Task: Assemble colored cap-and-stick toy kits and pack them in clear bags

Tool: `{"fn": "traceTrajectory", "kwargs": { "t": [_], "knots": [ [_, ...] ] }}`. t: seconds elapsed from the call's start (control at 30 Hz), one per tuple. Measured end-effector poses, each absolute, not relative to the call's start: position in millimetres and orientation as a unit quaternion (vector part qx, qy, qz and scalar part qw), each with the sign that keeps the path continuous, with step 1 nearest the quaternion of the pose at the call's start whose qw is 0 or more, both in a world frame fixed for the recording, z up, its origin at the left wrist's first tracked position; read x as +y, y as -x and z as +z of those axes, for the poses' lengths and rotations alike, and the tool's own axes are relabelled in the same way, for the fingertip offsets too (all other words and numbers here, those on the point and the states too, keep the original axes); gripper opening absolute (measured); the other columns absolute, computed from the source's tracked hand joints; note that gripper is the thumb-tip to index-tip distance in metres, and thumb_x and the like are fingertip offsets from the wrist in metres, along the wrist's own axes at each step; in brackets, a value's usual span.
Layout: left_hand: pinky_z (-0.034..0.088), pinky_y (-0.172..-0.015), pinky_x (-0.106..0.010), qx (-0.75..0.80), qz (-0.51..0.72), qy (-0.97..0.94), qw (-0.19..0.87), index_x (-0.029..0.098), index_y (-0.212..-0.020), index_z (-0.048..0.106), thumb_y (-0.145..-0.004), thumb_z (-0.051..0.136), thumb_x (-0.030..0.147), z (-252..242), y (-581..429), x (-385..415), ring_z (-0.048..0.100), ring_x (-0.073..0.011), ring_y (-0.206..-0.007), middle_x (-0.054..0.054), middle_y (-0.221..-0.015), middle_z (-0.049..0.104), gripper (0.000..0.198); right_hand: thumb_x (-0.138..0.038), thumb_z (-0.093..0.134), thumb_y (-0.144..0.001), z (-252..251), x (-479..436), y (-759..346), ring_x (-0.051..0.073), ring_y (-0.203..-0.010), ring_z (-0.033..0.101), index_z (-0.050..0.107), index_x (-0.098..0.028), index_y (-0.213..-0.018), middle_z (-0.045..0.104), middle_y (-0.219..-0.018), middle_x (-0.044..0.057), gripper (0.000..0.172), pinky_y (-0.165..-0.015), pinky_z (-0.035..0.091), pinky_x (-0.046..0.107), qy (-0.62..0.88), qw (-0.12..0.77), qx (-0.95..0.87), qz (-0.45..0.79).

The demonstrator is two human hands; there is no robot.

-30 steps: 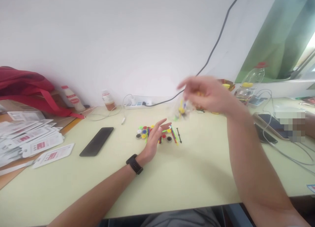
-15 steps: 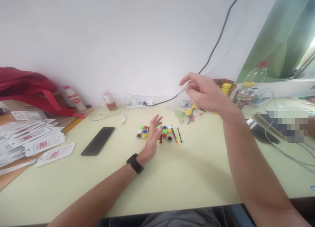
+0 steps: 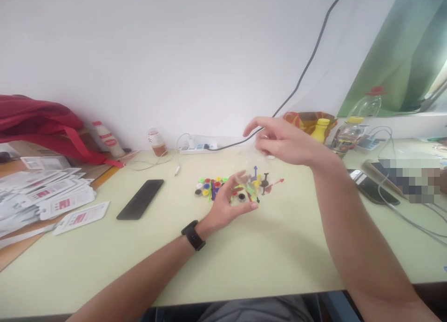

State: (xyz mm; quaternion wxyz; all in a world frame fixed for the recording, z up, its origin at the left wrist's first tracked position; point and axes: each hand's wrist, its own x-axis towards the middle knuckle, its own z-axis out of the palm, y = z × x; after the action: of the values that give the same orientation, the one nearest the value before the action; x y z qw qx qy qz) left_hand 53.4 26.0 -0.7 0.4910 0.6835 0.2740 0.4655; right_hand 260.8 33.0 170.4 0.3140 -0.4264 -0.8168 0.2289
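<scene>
From my right hand (image 3: pixel 279 140) hangs a clear plastic bag (image 3: pixel 256 180), its top pinched between the fingers. Inside the bag are small coloured pieces, some shaped like arrows, in blue, yellow, black and red. Just left of the bag, my left hand (image 3: pixel 232 201) has thumb and fingers spread apart around its lower side; whether it touches the bag I cannot tell. Under and behind the left hand lie several round coloured caps (image 3: pixel 206 186) and thin coloured sticks (image 3: pixel 212 191), partly hidden by it. A black watch (image 3: pixel 193 235) is on my left wrist.
A black phone (image 3: pixel 140 199) lies to the left, near a pile of white badges (image 3: pixel 66 201) and a red bag (image 3: pixel 42 122). Small bottles (image 3: pixel 157 143) and a power strip (image 3: pixel 195 146) line the wall. At right are more bottles (image 3: pixel 347 131), cables and a dark phone (image 3: pixel 375 191).
My right hand has moved slightly left and down, lowering the bag towards the caps. My left hand has shifted right and opened its thumb away from its fingers, beside the bag.
</scene>
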Motion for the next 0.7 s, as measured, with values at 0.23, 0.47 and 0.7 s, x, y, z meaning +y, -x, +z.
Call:
{"fn": "traceTrajectory", "kwargs": {
  "t": [0.23,0.47,0.7],
  "knots": [
    [0.055,-0.094,-0.038,0.272,0.442,-0.65,0.555,0.017,-0.116,0.07,-0.086,0.082,0.037,11.6,-56.1,20.7,0.071,-0.026,-0.103,-0.009,-0.105,0.073,0.038,-0.038,0.063,-0.098,159.2,44.5,-253.0,0.015,-0.068,0.059,0.059,-0.024,-0.122,0.064,-0.077,0.0,0.028,-0.061,0.046,0.026,0.396,0.313,-0.813,0.289],
    [0.044,-0.061,-0.024,0.292,0.365,-0.696,0.545,0.015,-0.098,0.072,-0.085,0.082,0.041,31.3,-42.9,29.7,0.063,-0.015,-0.074,-0.006,-0.087,0.068,0.031,-0.054,0.077,-0.087,109.4,56.2,-275.7,0.021,-0.098,0.068,0.053,-0.025,-0.137,0.071,-0.109,0.006,0.063,-0.084,0.056,0.034,0.392,0.393,-0.75,0.359],
    [0.054,-0.082,-0.035,0.253,0.298,-0.702,0.595,0.017,-0.123,0.071,-0.094,0.072,0.041,26.3,-36.5,12.8,0.072,-0.0252,-0.094,-0.01,-0.101,0.074,0.037,-0.043,0.081,-0.086,29.6,32.7,-272.5,0.023,-0.092,0.071,0.066,-0.02,-0.121,0.074,-0.1,0.008,0.045,-0.084,0.058,0.038,0.314,0.387,-0.692,0.523]
  ]
}}
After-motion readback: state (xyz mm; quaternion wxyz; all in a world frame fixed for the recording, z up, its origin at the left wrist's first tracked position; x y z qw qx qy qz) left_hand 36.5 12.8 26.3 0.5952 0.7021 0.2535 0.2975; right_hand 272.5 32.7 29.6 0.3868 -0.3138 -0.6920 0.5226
